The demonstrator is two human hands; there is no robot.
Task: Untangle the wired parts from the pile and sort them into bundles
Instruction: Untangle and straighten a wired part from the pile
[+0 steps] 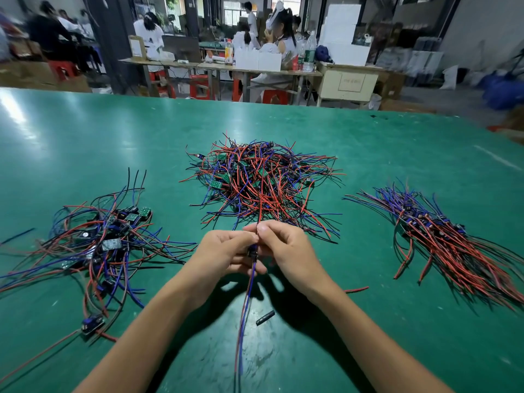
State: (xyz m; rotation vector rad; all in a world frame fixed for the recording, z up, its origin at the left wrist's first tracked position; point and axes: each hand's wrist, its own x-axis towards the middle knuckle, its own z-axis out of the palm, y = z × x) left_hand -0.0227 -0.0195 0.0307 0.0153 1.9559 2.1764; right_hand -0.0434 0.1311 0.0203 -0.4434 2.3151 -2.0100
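A tangled pile [262, 180] of red, blue and black wired parts with small green boards lies in the middle of the green table [368, 154]. Just in front of it, my left hand [226, 253] and my right hand [286, 251] meet and pinch one wired part [253, 252] between their fingers. Its red wire runs up into the pile, and its blue and red wires hang down toward me. A loose bundle [105, 245] lies on the left. A straighter, combed bundle [448, 239] lies on the right.
A short black tube piece [265, 317] lies on the table near my forearms, and a red wire scrap [357, 289] lies to the right. One stray part [92, 324] sits at the front left. Beyond the far edge, people sit at workbenches with red stools.
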